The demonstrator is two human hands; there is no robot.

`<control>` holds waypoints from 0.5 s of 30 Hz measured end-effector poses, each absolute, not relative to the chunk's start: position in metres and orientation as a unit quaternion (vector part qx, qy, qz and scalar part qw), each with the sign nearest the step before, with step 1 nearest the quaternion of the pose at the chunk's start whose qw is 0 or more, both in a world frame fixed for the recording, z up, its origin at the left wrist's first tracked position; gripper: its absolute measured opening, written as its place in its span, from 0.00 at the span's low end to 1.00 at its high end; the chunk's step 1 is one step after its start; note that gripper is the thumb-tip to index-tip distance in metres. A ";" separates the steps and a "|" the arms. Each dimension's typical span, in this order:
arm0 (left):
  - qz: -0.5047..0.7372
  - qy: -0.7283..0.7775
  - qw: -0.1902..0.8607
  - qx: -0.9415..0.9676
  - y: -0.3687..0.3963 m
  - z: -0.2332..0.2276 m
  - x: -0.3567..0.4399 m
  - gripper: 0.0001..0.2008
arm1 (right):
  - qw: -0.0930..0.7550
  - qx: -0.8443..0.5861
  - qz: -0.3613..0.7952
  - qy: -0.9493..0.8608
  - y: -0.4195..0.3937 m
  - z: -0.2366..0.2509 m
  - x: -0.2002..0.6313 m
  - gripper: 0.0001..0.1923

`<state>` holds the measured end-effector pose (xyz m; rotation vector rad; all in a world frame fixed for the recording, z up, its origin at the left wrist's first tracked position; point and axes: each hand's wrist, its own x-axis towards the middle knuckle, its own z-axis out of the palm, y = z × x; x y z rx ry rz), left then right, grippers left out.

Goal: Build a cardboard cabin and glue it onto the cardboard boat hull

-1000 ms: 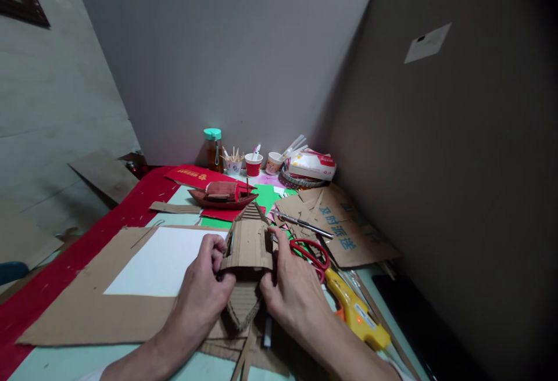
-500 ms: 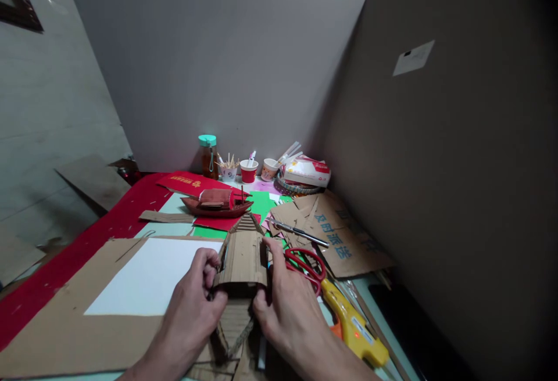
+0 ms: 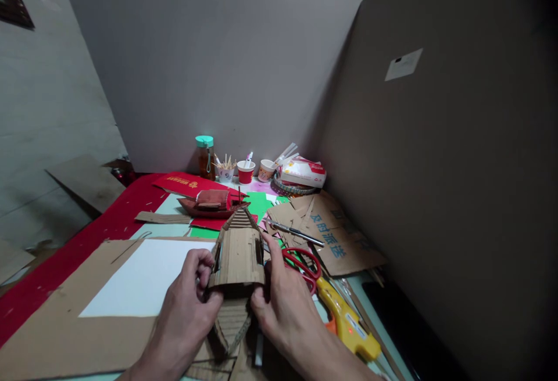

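A small cardboard model boat [image 3: 239,256] with a curved roof and slatted ends points away from me, low in the middle of the view. My left hand [image 3: 192,297] grips its left side, fingers curled and thumb at the near edge of the roof. On the other side, my right hand [image 3: 288,299] holds the hull, index finger stretched along it and thumb near the roof's front edge. The fingertips under the hull are partly hidden. Beyond it sits a finished-looking reddish-brown model boat [image 3: 211,203] with a red canopy.
Red-handled scissors [image 3: 305,265] and a yellow glue gun [image 3: 349,323] lie at right, below a knife-like tool [image 3: 296,232] and printed cardboard [image 3: 335,241]. White paper [image 3: 139,279] rests on a cardboard sheet [image 3: 56,329] at left. A bottle [image 3: 206,157] and cups [image 3: 246,172] stand behind.
The view has shifted slightly, so most things sit a little further left. Both hands keep their hold on the cardboard boat, which shows a bit more of its right side.
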<state>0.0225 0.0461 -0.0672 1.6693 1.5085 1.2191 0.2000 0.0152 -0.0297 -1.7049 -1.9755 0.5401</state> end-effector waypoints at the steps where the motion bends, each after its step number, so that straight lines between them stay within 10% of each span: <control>1: 0.455 0.565 0.288 0.625 0.046 -0.066 0.023 0.13 | 0.238 -0.620 0.198 -0.721 0.015 -0.030 0.200 0.43; 15: 0.462 0.559 0.287 0.626 0.049 -0.064 0.020 0.14 | 0.272 -0.600 0.196 -0.726 0.014 -0.032 0.202 0.46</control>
